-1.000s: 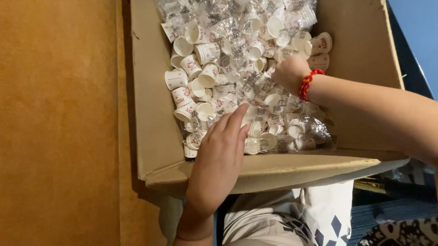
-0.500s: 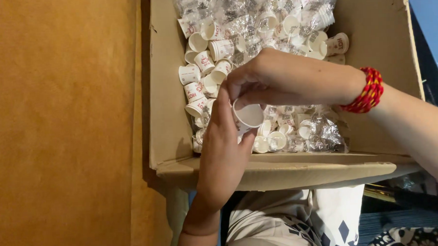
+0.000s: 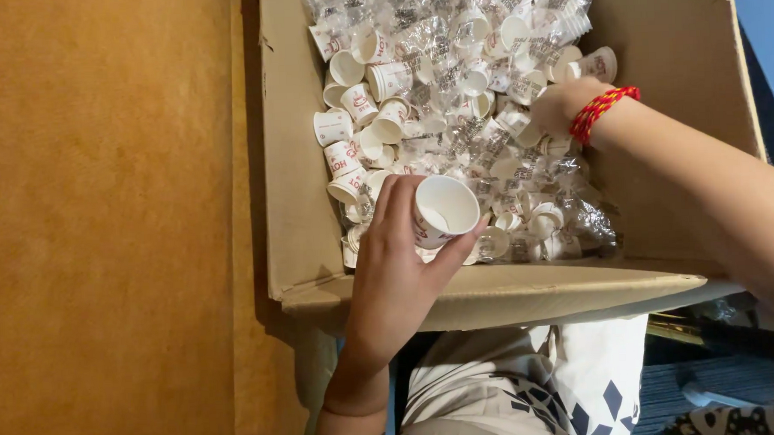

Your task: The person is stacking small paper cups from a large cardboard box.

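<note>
Currently: left hand (image 3: 397, 269) grip closed around one small white paper cup (image 3: 442, 211), upright, over cardboard box (image 3: 294, 143). Right hand (image 3: 559, 108) reaches among wrapped cups (image 3: 487, 137); its grip cannot be told.

Left hand (image 3: 397, 260) raised from the bottom edge, forearm running straight up the frame, wrist straight, back of the hand toward the camera. Fingers curled and thumb pressed opposite them, closed in a grip near the fingertips. Right arm reaching in from the right edge, forearm slanting up and left, a red braided band on the wrist. Right hand (image 3: 559, 108) turned palm down, fingers bent downward and mostly hidden, grip unclear.
</note>
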